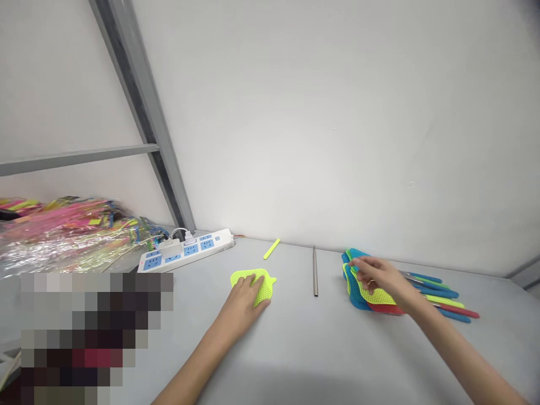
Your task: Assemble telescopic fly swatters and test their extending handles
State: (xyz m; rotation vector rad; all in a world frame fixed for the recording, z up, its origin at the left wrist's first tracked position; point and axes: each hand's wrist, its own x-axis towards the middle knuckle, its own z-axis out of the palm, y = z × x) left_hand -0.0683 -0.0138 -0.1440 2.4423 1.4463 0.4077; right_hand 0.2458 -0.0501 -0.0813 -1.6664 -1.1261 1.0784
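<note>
Lower centre, the left hand (241, 298) lies spread on mesh (265, 289), best kept flat; lower right, the right hand (383, 278) curls over swatters (375, 296), grip unclear.

Here across the lower frame runs the grey tabletop (295, 349), carrying a white power strip (198, 254) (plugs (169, 248) and all) left of centre, a yellow mesh piece (265, 288) and yellow stick (271, 249) low centre, a metal tube (315, 273) just right, and piled multicoloured swatters (378, 298) lower right.

The left hand (241, 297) lies palm down, fingers spread, while the right hand (383, 278) bends its fingers loosely.
</note>
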